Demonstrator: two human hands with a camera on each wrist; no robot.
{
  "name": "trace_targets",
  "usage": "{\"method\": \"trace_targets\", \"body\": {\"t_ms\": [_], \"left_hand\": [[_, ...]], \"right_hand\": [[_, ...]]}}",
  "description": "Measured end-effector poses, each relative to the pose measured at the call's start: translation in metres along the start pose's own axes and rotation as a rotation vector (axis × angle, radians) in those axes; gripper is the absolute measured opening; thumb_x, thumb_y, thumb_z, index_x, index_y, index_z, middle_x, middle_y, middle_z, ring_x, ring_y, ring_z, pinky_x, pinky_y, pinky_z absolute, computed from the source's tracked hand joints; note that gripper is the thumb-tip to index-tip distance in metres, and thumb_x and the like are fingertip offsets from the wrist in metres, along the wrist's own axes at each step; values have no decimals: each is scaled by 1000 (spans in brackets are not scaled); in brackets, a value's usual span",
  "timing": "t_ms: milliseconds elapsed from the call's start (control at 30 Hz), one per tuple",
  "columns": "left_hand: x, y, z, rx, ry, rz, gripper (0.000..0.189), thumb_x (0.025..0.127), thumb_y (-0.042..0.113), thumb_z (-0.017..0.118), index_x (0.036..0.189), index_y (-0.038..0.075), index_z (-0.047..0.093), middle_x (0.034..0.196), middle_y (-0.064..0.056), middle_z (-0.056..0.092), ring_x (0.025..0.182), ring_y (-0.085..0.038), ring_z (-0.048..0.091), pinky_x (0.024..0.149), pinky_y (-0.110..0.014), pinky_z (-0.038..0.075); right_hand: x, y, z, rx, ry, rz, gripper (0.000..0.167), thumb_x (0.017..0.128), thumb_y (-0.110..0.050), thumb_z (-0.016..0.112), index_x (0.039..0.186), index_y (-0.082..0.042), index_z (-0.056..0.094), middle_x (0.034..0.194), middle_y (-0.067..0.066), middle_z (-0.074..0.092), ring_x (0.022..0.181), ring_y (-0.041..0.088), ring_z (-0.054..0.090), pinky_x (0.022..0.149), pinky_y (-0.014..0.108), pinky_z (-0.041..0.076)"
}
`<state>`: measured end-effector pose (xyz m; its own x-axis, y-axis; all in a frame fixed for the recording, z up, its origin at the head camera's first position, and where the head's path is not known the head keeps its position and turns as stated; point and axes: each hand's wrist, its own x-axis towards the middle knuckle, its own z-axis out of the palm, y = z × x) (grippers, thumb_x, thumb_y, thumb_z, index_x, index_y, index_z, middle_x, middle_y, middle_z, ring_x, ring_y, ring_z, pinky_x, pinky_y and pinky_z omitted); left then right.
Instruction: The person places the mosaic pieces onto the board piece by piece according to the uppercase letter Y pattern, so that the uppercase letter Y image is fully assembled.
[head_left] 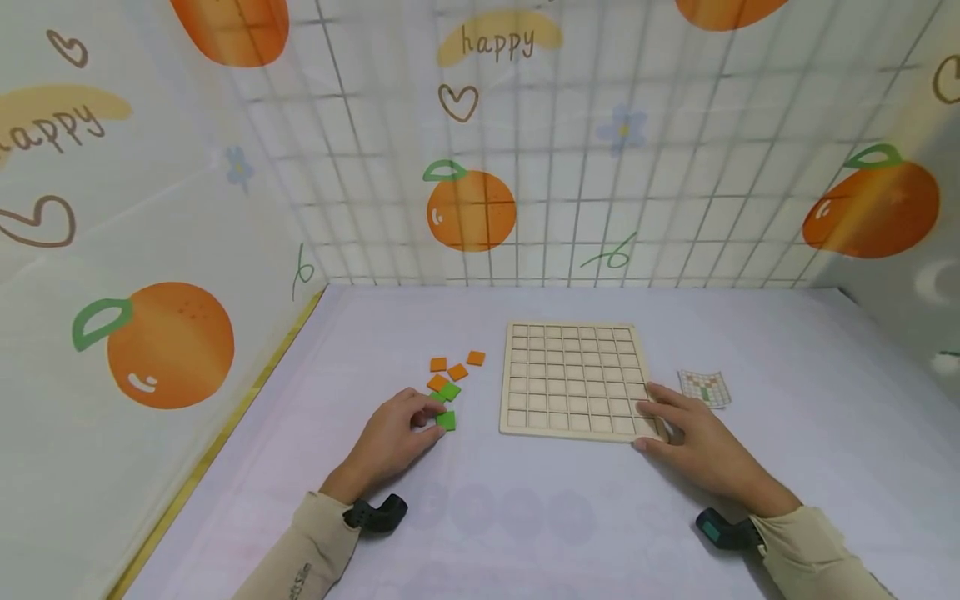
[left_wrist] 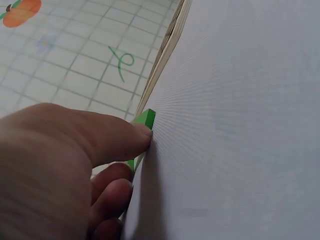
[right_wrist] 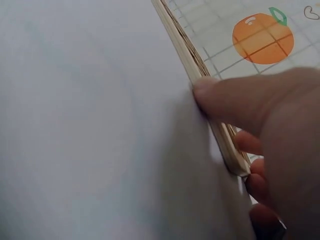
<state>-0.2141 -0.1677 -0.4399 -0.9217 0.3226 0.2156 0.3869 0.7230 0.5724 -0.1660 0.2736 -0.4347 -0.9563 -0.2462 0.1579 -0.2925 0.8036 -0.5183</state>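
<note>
A square wooden board with a grid of recessed cells lies on the table. At its front right corner my right hand rests, the thumb against the front edge and the other fingers over the right side. Left of the board, my left hand pinches a small green tile between thumb and fingers. This tile shows past the thumb in the left wrist view. Two more green tiles lie just behind, one partly covered by the hand. Several orange tiles are scattered beyond them.
A small card printed with a coloured grid lies right of the board. The table has a pale cloth. Behind and at the sides stand wall sheets with oranges printed on them, over a wire grid at the back.
</note>
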Motion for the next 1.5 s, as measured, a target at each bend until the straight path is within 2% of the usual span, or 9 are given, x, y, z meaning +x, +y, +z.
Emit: {"method": "trace_targets", "body": {"t_ms": [133, 400, 633, 767, 1000, 1333, 1500], "left_hand": [[0, 1, -1, -30, -9, 0, 25, 85, 15, 80, 109, 19, 72, 98, 10, 62, 84, -6, 57, 77, -31, 51], [-1, 1, -2, -76, -15, 70, 24, 86, 7, 78, 106, 17, 69, 93, 10, 62, 82, -7, 57, 77, -30, 51], [-2, 0, -1, -111, -34, 101, 21, 89, 7, 75, 104, 20, 68, 92, 12, 62, 83, -8, 57, 77, -29, 51], [-2, -1, -1, -155, -53, 79, 21, 90, 7, 74, 104, 23, 68, 93, 11, 62, 85, -10, 58, 78, -29, 51], [-2, -4, 1, -252, -46, -23, 22, 92, 9, 71, 105, 27, 69, 93, 8, 64, 86, -15, 58, 76, -30, 51], [-1, -2, -3, -275, -16, -16, 19, 93, 8, 69, 106, 22, 69, 94, 6, 64, 86, -15, 59, 77, -30, 51], [-1, -1, -4, -304, -30, -36, 17, 95, 9, 68, 106, 22, 69, 98, 5, 67, 88, -15, 61, 80, -31, 51]], "right_hand": [[0, 1, 2, -1, 3, -7, 67, 89, -48, 73, 138, -5, 60, 158, 19, 34, 140, 50, 30, 104, 69, 26], [0, -1, 2, -58, -9, -6, 65, 95, -50, 65, 143, -7, 56, 159, 20, 31, 139, 51, 28, 103, 71, 23], [-2, -1, 1, -76, 2, -30, 64, 96, -45, 65, 144, -6, 52, 158, 21, 32, 138, 52, 30, 98, 73, 23], [-2, -1, 1, -74, -12, -31, 66, 97, -46, 64, 146, -5, 51, 159, 21, 31, 140, 51, 28, 101, 73, 22], [-3, 0, 1, -48, -30, -47, 65, 98, -46, 62, 147, -5, 50, 160, 21, 28, 144, 48, 25, 107, 69, 23], [-2, -3, 3, -68, -22, -47, 64, 100, -38, 62, 149, -1, 45, 158, 21, 33, 143, 47, 28, 108, 67, 22], [-3, -9, 4, -65, -20, -11, 70, 99, -43, 62, 149, 1, 43, 159, 25, 27, 144, 48, 26, 108, 67, 24]]}}
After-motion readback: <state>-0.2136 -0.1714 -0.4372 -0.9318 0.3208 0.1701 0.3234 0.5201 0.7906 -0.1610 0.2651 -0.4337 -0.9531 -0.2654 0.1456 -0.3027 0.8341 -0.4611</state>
